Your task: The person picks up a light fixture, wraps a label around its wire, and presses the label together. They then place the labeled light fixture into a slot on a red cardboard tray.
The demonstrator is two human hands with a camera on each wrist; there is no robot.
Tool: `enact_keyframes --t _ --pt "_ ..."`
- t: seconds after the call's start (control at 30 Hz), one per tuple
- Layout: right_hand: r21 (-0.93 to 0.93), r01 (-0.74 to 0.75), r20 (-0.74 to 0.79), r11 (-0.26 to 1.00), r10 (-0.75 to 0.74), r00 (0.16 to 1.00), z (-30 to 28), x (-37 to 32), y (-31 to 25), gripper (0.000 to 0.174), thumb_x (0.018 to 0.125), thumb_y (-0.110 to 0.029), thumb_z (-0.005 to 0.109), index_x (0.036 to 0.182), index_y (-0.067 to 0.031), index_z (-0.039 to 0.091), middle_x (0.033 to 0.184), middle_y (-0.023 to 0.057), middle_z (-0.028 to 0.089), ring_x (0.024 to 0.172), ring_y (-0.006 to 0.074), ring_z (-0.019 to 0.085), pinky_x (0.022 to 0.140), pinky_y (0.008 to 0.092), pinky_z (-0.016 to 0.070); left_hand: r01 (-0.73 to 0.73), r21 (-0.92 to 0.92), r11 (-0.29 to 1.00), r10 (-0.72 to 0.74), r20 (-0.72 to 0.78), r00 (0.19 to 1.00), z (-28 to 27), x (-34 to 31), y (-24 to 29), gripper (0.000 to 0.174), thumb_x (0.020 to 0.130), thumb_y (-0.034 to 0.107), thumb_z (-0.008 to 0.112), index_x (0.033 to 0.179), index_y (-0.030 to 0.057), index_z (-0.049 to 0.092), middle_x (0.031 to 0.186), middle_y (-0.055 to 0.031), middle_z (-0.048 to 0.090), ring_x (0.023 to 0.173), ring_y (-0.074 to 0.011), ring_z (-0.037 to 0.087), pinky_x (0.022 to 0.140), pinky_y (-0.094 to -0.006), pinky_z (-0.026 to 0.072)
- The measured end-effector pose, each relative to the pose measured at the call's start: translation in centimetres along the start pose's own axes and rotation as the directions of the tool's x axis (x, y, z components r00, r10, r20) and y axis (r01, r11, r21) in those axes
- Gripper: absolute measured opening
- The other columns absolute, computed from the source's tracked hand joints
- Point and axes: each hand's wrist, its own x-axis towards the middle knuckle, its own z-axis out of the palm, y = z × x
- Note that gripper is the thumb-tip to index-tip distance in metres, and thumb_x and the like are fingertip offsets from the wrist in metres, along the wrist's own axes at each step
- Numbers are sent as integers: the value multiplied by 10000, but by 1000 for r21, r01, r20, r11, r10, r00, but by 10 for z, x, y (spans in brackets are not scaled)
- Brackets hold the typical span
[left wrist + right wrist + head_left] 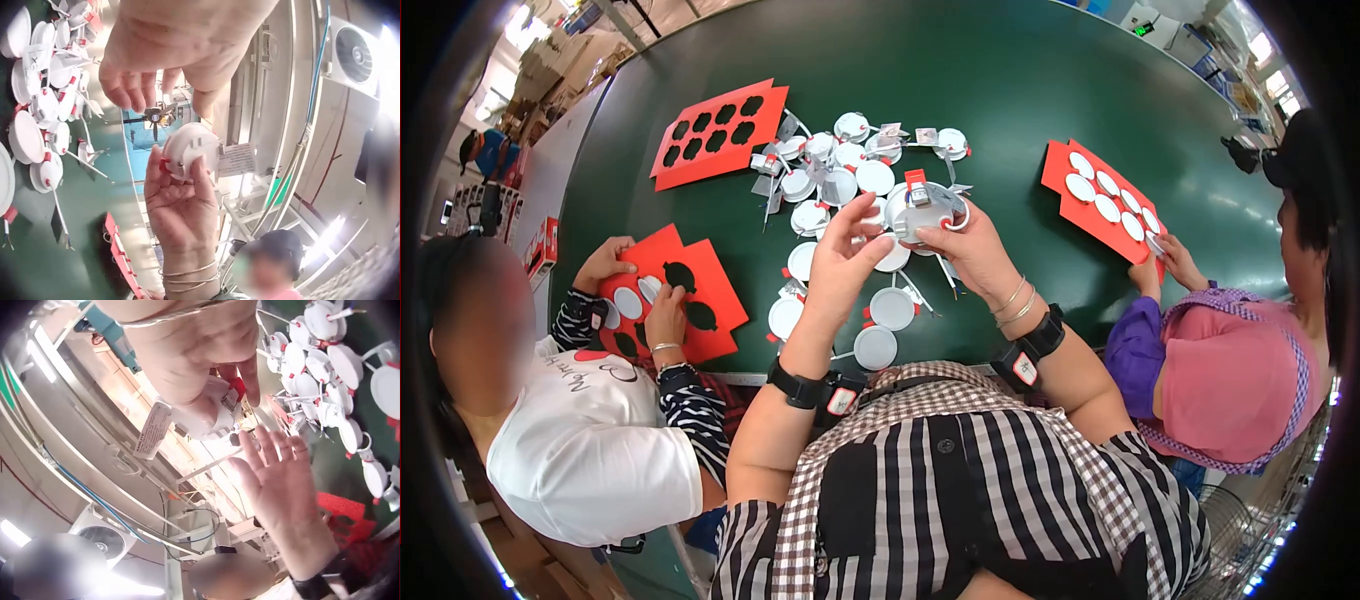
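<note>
My right hand (975, 250) grips a round white lamp (920, 218) with a small red-and-white box on its back, thumb on the near side. In the left wrist view, the right hand (184, 212) pinches the lamp (187, 150) by its edge, a printed label hanging beside it. My left hand (840, 262) is raised just left of the lamp, palm turned up and fingers loosely spread, holding nothing. The right wrist view shows that left hand (281, 481) with its fingers extended, apart from the lamp (209, 415).
Many white lamps (875, 177) with cables lie piled on the green table (960, 90). A red cutout sheet (665, 165) lies at the back left. People on both sides handle red sheets (720, 290), the right one (1090, 215) filled with white discs.
</note>
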Motion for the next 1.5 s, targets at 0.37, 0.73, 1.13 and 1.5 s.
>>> enact_keyframes --t 0.37,0.73,1.13,1.5 --pt "-141 42 52 989 -35 998 16 8 8 351 785 -5 693 1117 -10 580 1038 35 630 940 107 598 841 267 501 -202 149 968 224 -156 962 17 11 17 249 819 -16 641 1061 -5 589 990 -61 636 865 -113 603 769 -234 486" --pt "-285 27 7 958 -27 1000 25 17 0 278 794 -43 707 1050 -19 601 978 7 636 891 75 589 794 238 496 -253 -66 965 223 -292 930 27 13 15 235 854 12 623 1085 -28 601 1002 -62 636 892 -105 598 792 -234 484" --pt "-327 51 9 944 -51 999 14 24 2 287 771 -40 720 1033 -17 603 941 15 645 837 79 605 751 237 506 -41 -65 997 30 -158 987 13 23 21 208 827 13 657 1014 -39 581 1048 -104 617 928 -130 601 788 -237 495" --pt "-91 95 -39 991 -98 994 38 45 -8 319 776 -27 703 1069 15 587 951 56 644 810 110 628 707 249 539 -446 250 859 490 -157 857 9 41 0 153 817 -4 656 899 2 527 1266 -139 486 1019 -150 553 826 -266 489"
